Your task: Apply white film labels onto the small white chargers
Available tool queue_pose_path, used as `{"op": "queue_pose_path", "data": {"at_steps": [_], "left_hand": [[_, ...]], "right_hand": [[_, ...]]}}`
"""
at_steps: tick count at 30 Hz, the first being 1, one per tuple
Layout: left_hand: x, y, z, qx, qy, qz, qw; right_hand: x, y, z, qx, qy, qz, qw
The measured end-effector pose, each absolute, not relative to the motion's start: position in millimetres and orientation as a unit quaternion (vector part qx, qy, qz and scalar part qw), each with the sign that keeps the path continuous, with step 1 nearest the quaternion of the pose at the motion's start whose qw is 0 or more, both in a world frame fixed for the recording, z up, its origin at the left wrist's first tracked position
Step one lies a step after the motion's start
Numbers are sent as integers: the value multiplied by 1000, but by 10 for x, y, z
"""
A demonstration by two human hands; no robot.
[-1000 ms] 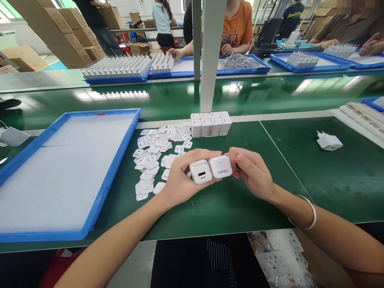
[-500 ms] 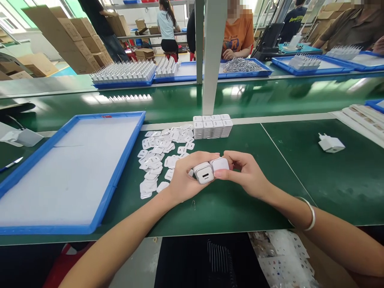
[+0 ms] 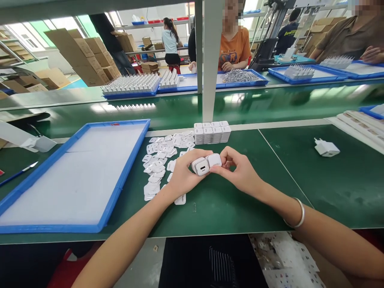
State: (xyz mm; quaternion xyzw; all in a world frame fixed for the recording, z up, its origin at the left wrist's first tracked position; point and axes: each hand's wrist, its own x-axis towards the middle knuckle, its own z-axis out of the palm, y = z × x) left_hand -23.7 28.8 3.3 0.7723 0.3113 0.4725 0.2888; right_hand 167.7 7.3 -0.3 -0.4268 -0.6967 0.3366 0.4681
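Note:
My left hand is closed around a white charger, whose end with a dark port slot faces me. Against its right side is a white rounded-square piece with small grey print. My right hand pinches this piece between thumb and fingers; its depth behind the front face is hidden. Loose white cover plates lie scattered left of and behind my left hand. One printed cover plate lies below my left wrist. Beyond my hands stand neat stacks of white plates.
A blue-rimmed tray lies on the left, with a blue pen-like tool beyond it. To the right sits another charger with prongs. A white post rises behind the stacks. Co-workers sit across the line behind trays of chargers.
My view has tipped up slightly. Both hands keep the charger and the white piece side by side, the piece now turned so its grey print shows. A printed plate below my left wrist has come into sight.

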Motion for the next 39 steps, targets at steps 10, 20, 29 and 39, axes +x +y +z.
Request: {"op": "queue_pose_path", "data": {"at_steps": [10,20,29,39], "left_hand": [[-234,329,-108,766,342,466,281],[-268,359,-102,787,349,384,333],[-297,421,-141,809,347,338,332],[-334,458,-146,843,314,343,271]], "right_hand": [[1671,116,-131,-387,-794,102,457],[1774,175,-64,-394,-818,182,377],[1763,190,-88,-425,-792,248,361],[1732,194,-133,-400,-810,190,384]]}}
